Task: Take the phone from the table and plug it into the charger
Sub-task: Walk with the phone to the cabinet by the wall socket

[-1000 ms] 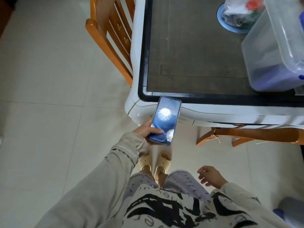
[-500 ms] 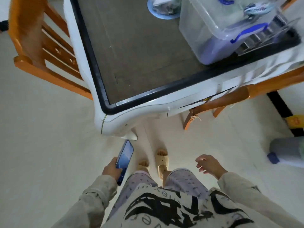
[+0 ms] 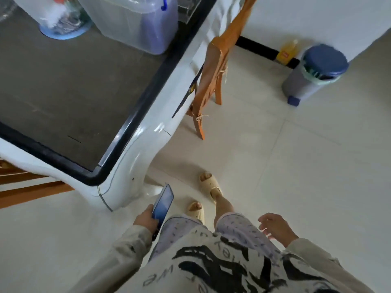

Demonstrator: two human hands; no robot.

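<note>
My left hand [image 3: 146, 219] grips the phone [image 3: 163, 202], a slim handset with a blue lit screen, held low at my side and tilted edge-up beside my thigh. It hangs just off the corner of the white table [image 3: 135, 161] with its dark top and black rim. My right hand [image 3: 275, 228] hangs free at my other side, fingers loosely apart, holding nothing. No charger shows in this view.
A clear plastic storage box [image 3: 137, 22] and a bagged item on a blue plate [image 3: 61, 22] stand on the table. An orange wooden chair [image 3: 213, 77] is tucked at the table's right side. A grey pedal bin [image 3: 315, 72] and a yellow bottle [image 3: 287, 51] stand by the wall.
My left hand has lowered the phone from the table edge down to my side. My view has swung right, bringing the bin and wall into sight; one foot has stepped forward.
</note>
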